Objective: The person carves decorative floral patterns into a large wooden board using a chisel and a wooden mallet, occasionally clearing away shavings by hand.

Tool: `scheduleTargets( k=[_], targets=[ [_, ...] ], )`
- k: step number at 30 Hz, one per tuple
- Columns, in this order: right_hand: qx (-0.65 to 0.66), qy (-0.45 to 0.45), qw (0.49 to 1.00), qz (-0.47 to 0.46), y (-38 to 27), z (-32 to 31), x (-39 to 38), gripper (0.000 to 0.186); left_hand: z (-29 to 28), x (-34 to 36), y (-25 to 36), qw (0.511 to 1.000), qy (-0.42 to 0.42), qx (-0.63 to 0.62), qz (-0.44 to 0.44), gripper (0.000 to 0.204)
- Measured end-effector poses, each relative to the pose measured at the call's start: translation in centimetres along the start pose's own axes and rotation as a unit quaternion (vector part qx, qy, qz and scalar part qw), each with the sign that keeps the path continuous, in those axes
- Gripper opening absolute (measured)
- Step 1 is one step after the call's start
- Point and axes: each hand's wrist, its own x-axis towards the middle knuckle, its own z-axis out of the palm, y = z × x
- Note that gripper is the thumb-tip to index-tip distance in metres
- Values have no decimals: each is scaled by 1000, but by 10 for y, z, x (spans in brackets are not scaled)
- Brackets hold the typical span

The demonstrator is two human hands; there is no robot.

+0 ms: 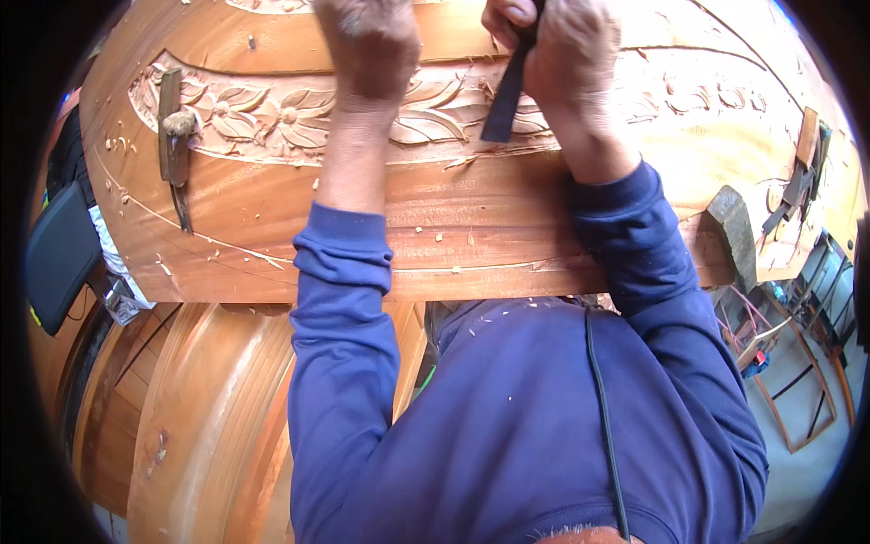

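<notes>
A carved wooden panel [471,199] lies before me, with a band of flowers and leaves [290,118] cut in relief. My right hand [571,54] is closed around a flat black bar [509,95]. The bar's squared lower end slants down over the carved leaves; its upper part is hidden in the fingers and past the top edge. My left hand [370,45] is bent into a fist over the panel, left of the bar. Its fingertips are out of sight, so whatever it grips cannot be made out.
A wooden block with a rounded knob [174,127] rests on the panel's left. At the right lie a grey wedge-shaped block [734,236] and several slim dark tools [797,186]. Wood chips [439,238] are scattered about. Curved wooden pieces [208,408] stand below left.
</notes>
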Motion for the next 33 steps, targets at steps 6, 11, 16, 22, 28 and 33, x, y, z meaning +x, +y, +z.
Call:
scheduleTargets(
  k=[6, 11, 16, 22, 28, 33],
  targets=[
    [-73, -49, 994, -59, 11, 13, -13, 40, 9, -1, -5, 988, -39, -151, -9, 59],
    [-45, -27, 997, -59, 3, 23, -19, 39, 13, 3, 13, 981, -66, -178, -49, 61],
    [-53, -44, 994, -89, 16, 8, -14, 40, 12, 4, 15, 970, -81, -207, -97, 51],
    [-1, -24, 996, -87, 33, 26, -13, 42, 26, 6, -16, 967, -23, -253, -11, 30],
    [32, -86, 995, 39, 15, 25, -13, 41, 9, 10, -9, 971, 50, -232, 10, 28],
    [21, -90, 992, 87, -16, 0, -13, 57, 3, 6, 5, 990, -5, -139, 5, 52]
  ],
)
